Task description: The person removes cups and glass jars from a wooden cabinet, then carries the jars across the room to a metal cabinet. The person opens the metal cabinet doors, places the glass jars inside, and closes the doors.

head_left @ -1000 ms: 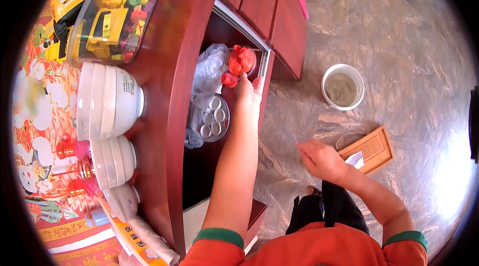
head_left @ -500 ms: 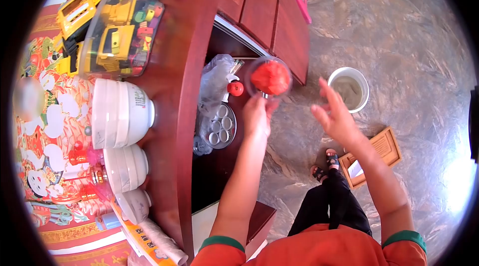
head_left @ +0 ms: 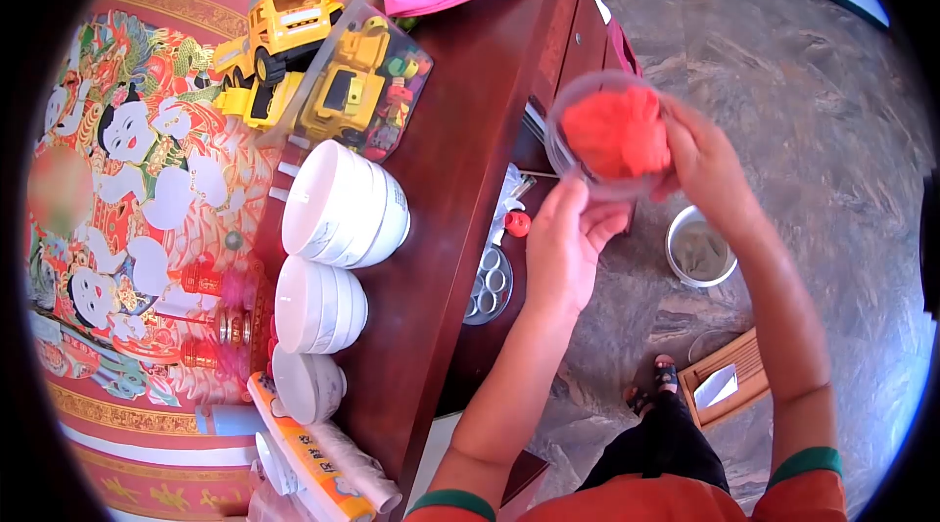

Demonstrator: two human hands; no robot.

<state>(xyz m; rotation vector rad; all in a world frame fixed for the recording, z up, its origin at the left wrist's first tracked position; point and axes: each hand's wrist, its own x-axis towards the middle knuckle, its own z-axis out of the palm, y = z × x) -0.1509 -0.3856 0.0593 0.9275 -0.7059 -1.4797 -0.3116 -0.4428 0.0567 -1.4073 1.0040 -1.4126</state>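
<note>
Left hand [head_left: 566,246] meets a clear round tub [head_left: 557,133], grip unclear; right hand [head_left: 707,167] clasps its side, likely steadying the red plastic bag [head_left: 615,130] inside. Tub held by the wooden cabinet's [head_left: 446,155] open front; bowls [head_left: 345,211] nest on cabinet top, presumably saving room.

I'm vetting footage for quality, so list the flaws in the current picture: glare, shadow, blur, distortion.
Head view: bright glare on the floor at the right edge; head view: dark shadow inside the cabinet; head view: a smeared patch on the poster, far left, while the bowls look sharper; head view: black corners and a bowed far floor edge, suggesting wide-lens distortion.
</note>
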